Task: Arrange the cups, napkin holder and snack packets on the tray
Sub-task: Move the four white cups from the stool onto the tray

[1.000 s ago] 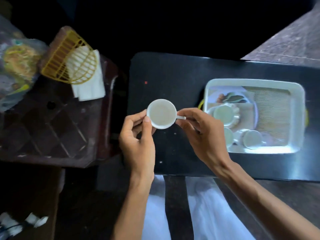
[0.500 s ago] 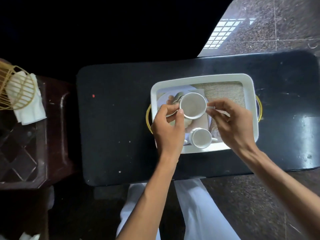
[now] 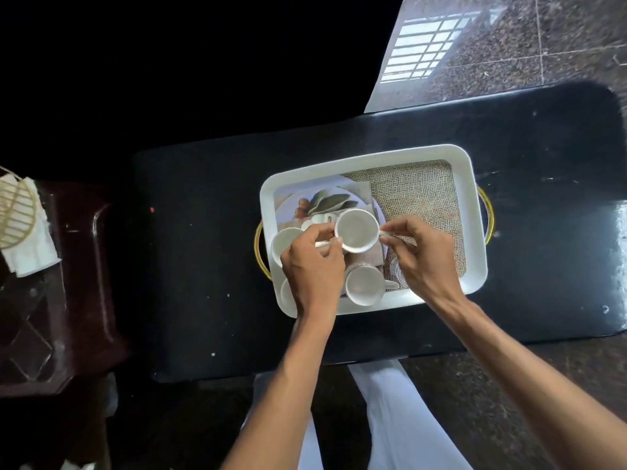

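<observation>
A white tray [image 3: 473, 205] with gold handles lies on the black table [image 3: 203, 266]. Over its left half I hold a white cup [image 3: 356, 229]: my left hand [image 3: 314, 269] pinches its left rim and my right hand [image 3: 424, 259] pinches its handle. On the tray stand other white cups, one at the near edge [image 3: 364, 286], one at the left [image 3: 283, 242] and one mostly hidden under my left hand. The yellow wire napkin holder [image 3: 15, 212] with white napkins sits on the dark red side table at the far left. No snack packets are in view.
The tray's right half shows bare burlap-patterned lining [image 3: 417, 195]. The dark red side table [image 3: 68, 300] adjoins the black table's left end. Tiled floor [image 3: 543, 45] lies beyond the table, and my white-clad legs are below it.
Both hands carried the cup from left of the tray over the tray's left half. The camera view swung right, so the napkin holder slid to the left edge and the snack packets left the view.
</observation>
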